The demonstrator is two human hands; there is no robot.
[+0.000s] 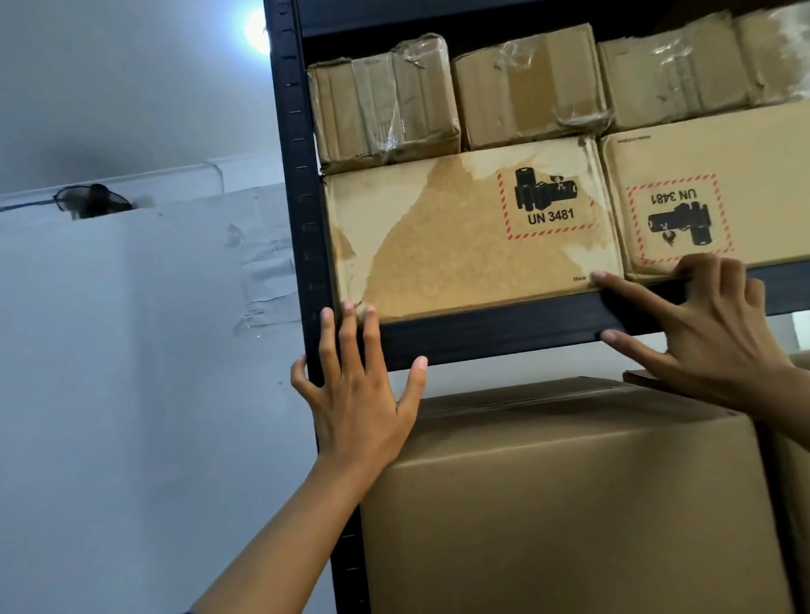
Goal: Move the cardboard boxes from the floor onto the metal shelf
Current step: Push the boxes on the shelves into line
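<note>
Black metal shelf (488, 333) filled the right of the view, its upright post at the left, a horizontal beam across the middle. Big plain cardboard box (565, 508) sat on the level below the beam, against the post, its top just under the beam; another box edge showed at the far right, partly hidden.

On the level above, a stained box (460, 239) with an upright "UN 3481" label stood at the shelf's left end, front face flush with the beam's front edge. Just beside it to the right, touching or nearly so, a second labelled box (722, 186) had its label upside down. Three smaller taped boxes sat on top of those two in a row: left one (385, 105), middle one (528, 85), right one (676, 76). A further one at the far right was cut off.

Left hand (356, 401) was spread flat, fingers (348, 328) straight, tips touching the stained box's lower left corner, little finger by the post, thumb on the beam; it gripped nothing. Right hand (715, 330) lay loosely open over the beam, index tip touching the stained box's lower right corner, thumb under the beam, other fingers bent against the upside-down-label box; it held nothing.

White wall (118, 365) at left, a bright lamp (256, 30) near the post's top.
</note>
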